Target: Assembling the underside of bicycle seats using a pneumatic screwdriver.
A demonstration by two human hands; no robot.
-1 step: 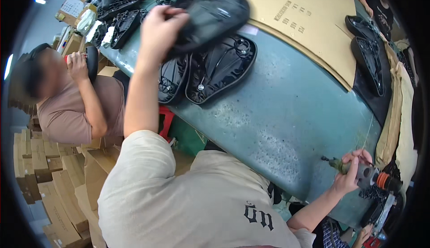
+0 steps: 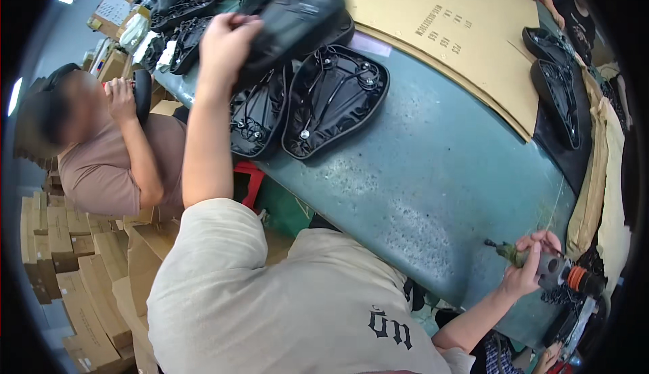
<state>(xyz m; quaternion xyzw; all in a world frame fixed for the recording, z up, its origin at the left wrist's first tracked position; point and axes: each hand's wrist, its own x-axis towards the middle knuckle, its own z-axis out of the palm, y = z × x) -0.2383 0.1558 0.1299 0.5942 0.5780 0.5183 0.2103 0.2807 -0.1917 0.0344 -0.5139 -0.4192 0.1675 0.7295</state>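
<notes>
My left hand (image 2: pixel 226 46) pinches the near edge of a black bicycle saddle (image 2: pixel 291 19), blurred by motion and raised above the far left of the table. Below it, two more black saddles lie underside up: one (image 2: pixel 336 104) shows wire rails and a metal bolt, the other (image 2: pixel 253 127) sits against its left side, partly behind my arm. Over the table's right end, my right hand (image 2: pixel 529 266) is wrapped round a grey-green power screwdriver (image 2: pixel 556 269) with an orange ring, its bit end toward the left.
The blue-green table (image 2: pixel 446 164) carries flat cardboard sheets (image 2: pixel 439 43) at the back and more saddles (image 2: pixel 560 97) at the right. A co-worker (image 2: pixel 128 158) on the left holds a saddle. Stacked cartons (image 2: pixel 88 293) and a red stool (image 2: pixel 251 183) are below left.
My left hand and the raised saddle have shifted a little to the left, uncovering more of the saddles beneath. My right hand with the screwdriver has hardly moved.
</notes>
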